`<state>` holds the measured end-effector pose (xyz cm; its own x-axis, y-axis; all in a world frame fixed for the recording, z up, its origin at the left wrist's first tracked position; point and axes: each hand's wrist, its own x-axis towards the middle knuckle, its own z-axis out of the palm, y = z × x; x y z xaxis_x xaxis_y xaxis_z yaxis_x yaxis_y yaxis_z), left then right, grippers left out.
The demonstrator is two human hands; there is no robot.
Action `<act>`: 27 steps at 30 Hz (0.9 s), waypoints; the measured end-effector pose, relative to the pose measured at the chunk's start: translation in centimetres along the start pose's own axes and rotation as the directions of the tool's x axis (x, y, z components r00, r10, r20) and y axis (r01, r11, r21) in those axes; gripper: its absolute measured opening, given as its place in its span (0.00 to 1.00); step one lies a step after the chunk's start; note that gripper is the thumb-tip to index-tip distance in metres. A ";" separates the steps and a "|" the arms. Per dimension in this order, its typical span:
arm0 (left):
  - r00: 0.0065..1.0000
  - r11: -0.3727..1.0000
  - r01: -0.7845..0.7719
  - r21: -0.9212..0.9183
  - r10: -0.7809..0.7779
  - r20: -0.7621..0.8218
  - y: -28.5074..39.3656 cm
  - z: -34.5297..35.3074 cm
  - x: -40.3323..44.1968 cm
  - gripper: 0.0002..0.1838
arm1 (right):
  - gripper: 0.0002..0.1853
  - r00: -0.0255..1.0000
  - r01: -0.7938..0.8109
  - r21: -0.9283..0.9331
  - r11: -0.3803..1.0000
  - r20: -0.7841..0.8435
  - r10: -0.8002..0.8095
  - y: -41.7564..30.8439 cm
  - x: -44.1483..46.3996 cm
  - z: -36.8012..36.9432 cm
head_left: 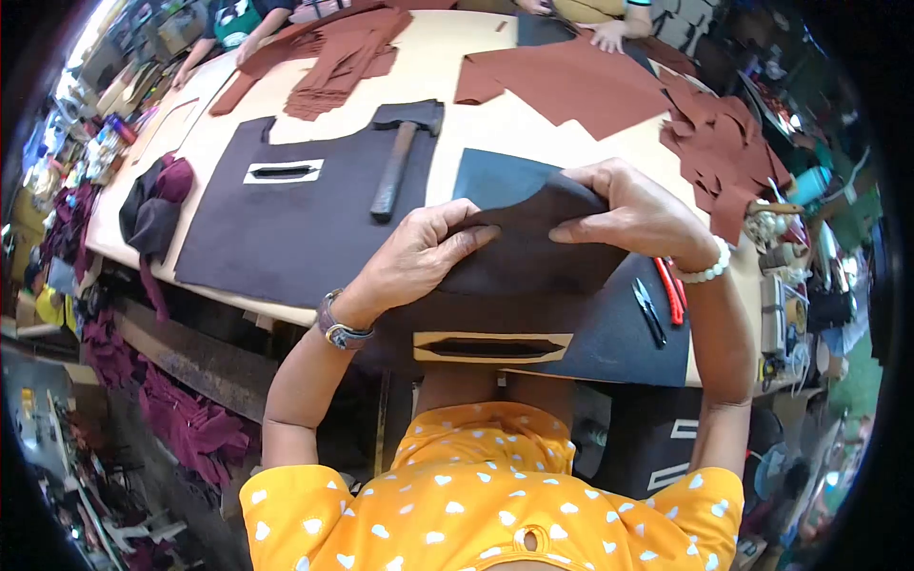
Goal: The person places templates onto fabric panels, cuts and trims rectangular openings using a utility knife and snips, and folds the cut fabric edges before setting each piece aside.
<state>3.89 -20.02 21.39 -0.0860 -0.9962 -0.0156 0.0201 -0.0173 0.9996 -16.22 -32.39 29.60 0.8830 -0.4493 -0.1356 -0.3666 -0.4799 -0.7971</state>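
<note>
A dark brown leather-like panel (533, 252) is lifted in front of me, its upper edge bent. My left hand (424, 249) pinches it on the left, thumb on top. At its upper right corner my right hand (628, 211) grips it between thumb and fingers. The panel's lower part hangs over the table edge and carries a slot with a tan rim (428, 348). Beneath it lies a dark cutting mat (624, 357). Small dark-handled snips (649, 312) and a red-handled tool (672, 290) lie on the mat, close to my right forearm.
A hammer (394, 171) rests on another dark panel (228, 214) with a white-rimmed slot (252, 173). Reddish-brown sheets (571, 86) and scraps (728, 147) are spread across the table (447, 33). Two other people's hands (607, 38) show at the far side. A maroon-black bundle (157, 205) sits left.
</note>
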 end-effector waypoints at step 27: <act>0.608 -0.023 0.689 0.724 0.562 -0.561 11.0 -28.8 8.4 0.15 | 0.14 0.593 -0.143 -0.369 0.918 -0.774 -0.219 3.7 23.9 -8.6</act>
<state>32.04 -31.02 31.68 0.5177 -0.6634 0.5403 -0.7811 -0.6241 -0.0180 1.05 -51.40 28.50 0.3774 -0.7451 0.5499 -0.5709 -0.6547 -0.4953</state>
